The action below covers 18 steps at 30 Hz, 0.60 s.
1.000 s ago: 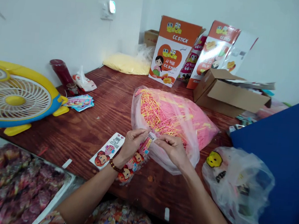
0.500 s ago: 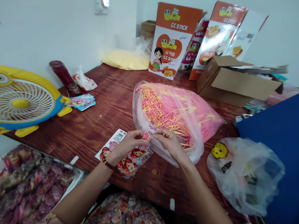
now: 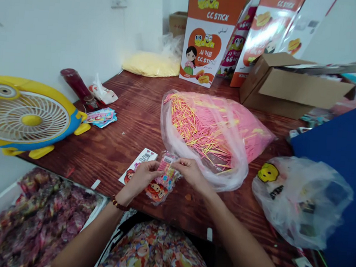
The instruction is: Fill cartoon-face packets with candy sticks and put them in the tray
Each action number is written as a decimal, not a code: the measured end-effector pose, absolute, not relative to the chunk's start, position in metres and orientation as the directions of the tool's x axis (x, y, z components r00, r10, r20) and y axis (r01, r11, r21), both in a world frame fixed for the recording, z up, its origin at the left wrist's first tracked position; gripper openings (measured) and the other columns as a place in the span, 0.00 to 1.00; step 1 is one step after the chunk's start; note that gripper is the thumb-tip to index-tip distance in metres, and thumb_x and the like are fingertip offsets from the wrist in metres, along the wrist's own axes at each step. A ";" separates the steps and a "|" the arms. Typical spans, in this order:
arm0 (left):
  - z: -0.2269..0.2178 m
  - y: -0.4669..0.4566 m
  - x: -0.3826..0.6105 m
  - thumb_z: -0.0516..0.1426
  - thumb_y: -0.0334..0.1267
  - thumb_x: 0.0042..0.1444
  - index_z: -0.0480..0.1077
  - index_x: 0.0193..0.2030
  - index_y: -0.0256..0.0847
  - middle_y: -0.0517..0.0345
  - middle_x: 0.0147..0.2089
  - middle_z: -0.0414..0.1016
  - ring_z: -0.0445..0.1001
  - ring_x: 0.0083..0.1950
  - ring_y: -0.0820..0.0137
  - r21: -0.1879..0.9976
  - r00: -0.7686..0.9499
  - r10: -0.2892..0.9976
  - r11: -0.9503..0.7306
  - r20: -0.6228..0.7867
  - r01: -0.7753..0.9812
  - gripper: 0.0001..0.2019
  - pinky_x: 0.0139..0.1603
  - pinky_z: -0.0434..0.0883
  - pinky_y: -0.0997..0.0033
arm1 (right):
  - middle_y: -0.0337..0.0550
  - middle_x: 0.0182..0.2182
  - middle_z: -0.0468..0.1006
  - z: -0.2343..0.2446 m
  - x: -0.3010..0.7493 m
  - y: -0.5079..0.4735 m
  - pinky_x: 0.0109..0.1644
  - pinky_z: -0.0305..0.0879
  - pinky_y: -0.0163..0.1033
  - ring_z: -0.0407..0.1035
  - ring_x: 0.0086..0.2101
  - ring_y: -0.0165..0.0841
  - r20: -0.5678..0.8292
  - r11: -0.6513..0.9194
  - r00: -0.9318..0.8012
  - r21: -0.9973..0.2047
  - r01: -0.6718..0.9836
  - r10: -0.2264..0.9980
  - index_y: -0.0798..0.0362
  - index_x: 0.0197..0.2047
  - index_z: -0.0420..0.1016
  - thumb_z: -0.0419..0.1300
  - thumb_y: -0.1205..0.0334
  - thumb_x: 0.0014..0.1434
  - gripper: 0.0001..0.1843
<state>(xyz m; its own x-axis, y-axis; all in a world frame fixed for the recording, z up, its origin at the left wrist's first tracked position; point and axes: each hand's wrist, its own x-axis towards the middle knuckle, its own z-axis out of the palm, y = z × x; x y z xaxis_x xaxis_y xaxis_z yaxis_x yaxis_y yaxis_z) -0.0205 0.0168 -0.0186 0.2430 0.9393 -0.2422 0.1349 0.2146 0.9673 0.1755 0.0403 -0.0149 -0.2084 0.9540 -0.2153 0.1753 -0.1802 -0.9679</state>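
Two hands, left [image 3: 143,177] and right [image 3: 193,175], close together near the worktop [image 3: 134,100]'s front edge; between them, one printed clear packet [image 3: 157,191], barcode end toward the back edge. Change from one second ago: left thumb now lower along the packet, formerly at the barcode end. Room: bare wood leftward to the fan [image 3: 31,120] at the left edge; a strip of bare wood to the front edge; far side limited by an open bag of pink and yellow sticks [image 3: 239,176]; a translucent bag [image 3: 328,196] near the right edge. One printed card [image 3: 146,155], partly behind the left hand. Left hand: thumb and fingers closed on the packet. Right hand: fingertips pinched at its upper right edge.
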 end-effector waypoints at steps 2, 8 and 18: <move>-0.029 0.011 -0.028 0.62 0.41 0.51 0.75 0.40 0.39 0.55 0.37 0.80 0.76 0.38 0.64 0.939 0.188 0.962 0.132 -0.198 0.317 0.12 0.41 0.72 0.66 | 0.32 0.18 0.65 -0.026 0.167 0.035 0.28 0.51 0.33 0.56 0.22 0.26 -0.237 -0.174 -0.196 -0.940 0.293 0.951 0.54 0.22 0.73 0.59 0.58 0.52 0.11; -0.051 -0.004 -0.033 0.58 0.37 0.57 0.71 0.55 0.37 0.47 0.47 0.76 0.74 0.46 0.60 0.685 0.203 0.979 -0.164 0.023 0.710 0.19 0.49 0.71 0.59 | 0.38 0.26 0.75 -0.024 0.170 0.019 0.33 0.56 0.35 0.65 0.28 0.31 -0.158 -0.037 -0.144 -0.790 0.612 0.977 0.54 0.36 0.77 0.57 0.60 0.59 0.09; -0.052 -0.001 -0.025 0.55 0.40 0.61 0.70 0.59 0.44 0.47 0.52 0.76 0.71 0.55 0.54 0.463 0.267 0.964 -0.226 -0.024 0.857 0.19 0.53 0.63 0.54 | 0.49 0.37 0.80 -0.007 0.322 0.087 0.38 0.62 0.36 0.71 0.36 0.35 -0.080 -0.111 0.091 -0.305 0.946 0.993 0.57 0.44 0.75 0.52 0.69 0.59 0.13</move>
<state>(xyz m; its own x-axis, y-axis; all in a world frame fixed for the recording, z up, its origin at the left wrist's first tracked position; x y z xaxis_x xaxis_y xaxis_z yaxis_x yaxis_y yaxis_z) -0.0247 -0.0008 -0.0523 0.2666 0.9635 -0.0239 0.8569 -0.2256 0.4634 0.3222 0.0873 -0.0072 0.0906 0.9927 -0.0801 0.9459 -0.1109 -0.3049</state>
